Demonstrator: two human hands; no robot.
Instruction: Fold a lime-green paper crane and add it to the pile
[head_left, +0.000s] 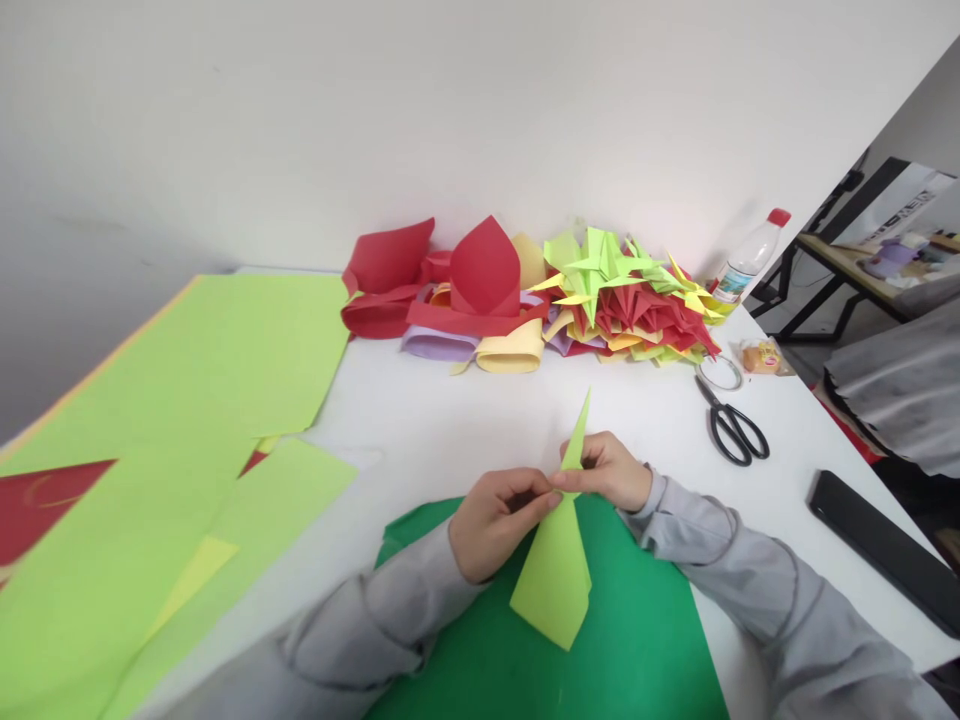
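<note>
A light green folded paper (pixel 556 575), long and pointed at both ends, stands tilted over a dark green sheet (pixel 637 640) on the white table (pixel 450 420). My left hand (pixel 499 520) pinches the paper at its narrow middle from the left. My right hand (pixel 613 470) pinches the same spot from the right, fingers closed on the fold. Both wrists are in grey sleeves.
Large lime sheets (pixel 172 420) and a red sheet (pixel 45 500) cover the left. A heap of folded red, yellow and green paper shapes (pixel 540 300) lies at the back. Black scissors (pixel 731 425), a tape roll (pixel 718 372), a plastic bottle (pixel 746 260) and a black flat object (pixel 877 545) lie right.
</note>
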